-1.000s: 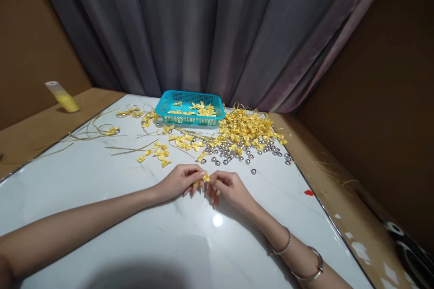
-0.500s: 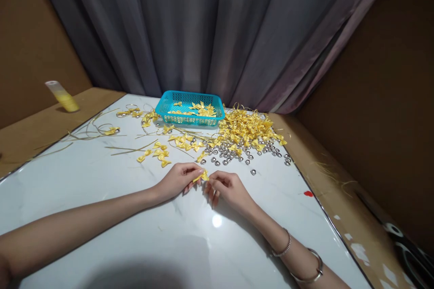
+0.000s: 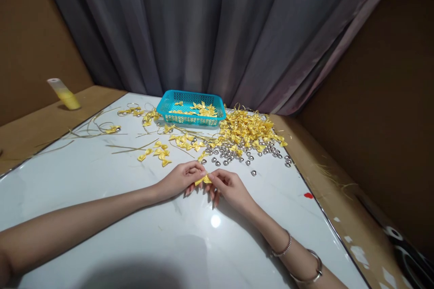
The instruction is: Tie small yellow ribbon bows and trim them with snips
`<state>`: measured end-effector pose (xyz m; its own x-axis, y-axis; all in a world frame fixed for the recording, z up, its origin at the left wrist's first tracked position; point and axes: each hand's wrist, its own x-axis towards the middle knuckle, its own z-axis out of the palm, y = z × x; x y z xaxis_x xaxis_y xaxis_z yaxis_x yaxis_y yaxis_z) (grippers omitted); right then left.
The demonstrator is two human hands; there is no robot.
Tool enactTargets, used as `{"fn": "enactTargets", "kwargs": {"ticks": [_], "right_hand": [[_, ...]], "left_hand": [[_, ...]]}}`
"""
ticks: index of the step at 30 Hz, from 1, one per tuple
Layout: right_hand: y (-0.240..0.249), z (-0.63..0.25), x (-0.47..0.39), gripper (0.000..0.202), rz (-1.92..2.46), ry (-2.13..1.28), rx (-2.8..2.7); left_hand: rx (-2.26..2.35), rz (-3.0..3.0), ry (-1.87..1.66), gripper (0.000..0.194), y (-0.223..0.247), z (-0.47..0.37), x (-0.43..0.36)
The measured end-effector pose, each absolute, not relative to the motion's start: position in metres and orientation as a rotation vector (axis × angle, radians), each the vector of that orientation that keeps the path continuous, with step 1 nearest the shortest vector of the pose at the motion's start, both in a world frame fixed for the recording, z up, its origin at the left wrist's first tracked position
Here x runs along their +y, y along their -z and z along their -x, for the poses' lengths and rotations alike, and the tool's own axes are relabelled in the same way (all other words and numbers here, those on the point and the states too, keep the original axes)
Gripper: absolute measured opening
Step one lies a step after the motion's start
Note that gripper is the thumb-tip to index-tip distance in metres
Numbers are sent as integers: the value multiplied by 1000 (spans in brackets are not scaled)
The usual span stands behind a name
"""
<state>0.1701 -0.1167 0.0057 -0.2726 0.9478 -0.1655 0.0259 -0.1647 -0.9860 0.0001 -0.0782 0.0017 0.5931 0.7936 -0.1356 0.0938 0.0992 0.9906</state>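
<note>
Between my two hands, above the white marbled tabletop, is a small yellow ribbon bow. My left hand pinches it from the left with thumb and fingers. From the right, my right hand closes thumb and forefinger on the same bow, its other fingers curled below. The fingertips almost meet and cover part of the bow. Just beyond the hands lie several loose yellow bows and many silver heart-shaped pieces.
A blue perforated basket holding yellow bows stands at the back. Beside it spreads a heap of bows with golden cords. Loose cords lie left. A clear tube with yellow contents is far left; scissors lie right.
My right thumb and fingers have come in closer and now grip the bow's right side. More of the bow is covered by fingertips. The left hand has hardly moved.
</note>
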Motion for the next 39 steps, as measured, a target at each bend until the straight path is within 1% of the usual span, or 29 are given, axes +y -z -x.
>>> {"fn": "enactTargets", "kwargs": {"ticks": [8, 15, 18, 21, 27, 30, 34, 39], "right_hand": [[-7, -171, -117, 32, 1236, -1312, -1323], [-7, -170, -118, 32, 1242, -1282, -1334], [-6, -172, -118, 29, 1255, -1211, -1288], [-6, -173, -117, 24, 1219, -1132, -1222], [-5, -173, -119, 25, 1136, -1107, -1208], [-7, -173, -121, 22, 1153, -1059, -1221], [-7, -174, -126, 14, 1236, -881, -1436], [-2, -172, -132, 19, 1372, -584, -1810]], "left_hand": [[861, -1375, -597, 37, -4, -1, -81], [830, -1190, -603, 34, -6, -3, -81], [844, -1115, -609, 33, -7, -2, -82], [882, -1090, -628, 31, -9, -2, -82], [910, -1068, -638, 28, -12, -2, -80], [910, -1063, -641, 28, -11, -2, -79], [890, -1070, -645, 29, -11, -2, -79], [891, -1044, -654, 27, -12, -3, -79]]}}
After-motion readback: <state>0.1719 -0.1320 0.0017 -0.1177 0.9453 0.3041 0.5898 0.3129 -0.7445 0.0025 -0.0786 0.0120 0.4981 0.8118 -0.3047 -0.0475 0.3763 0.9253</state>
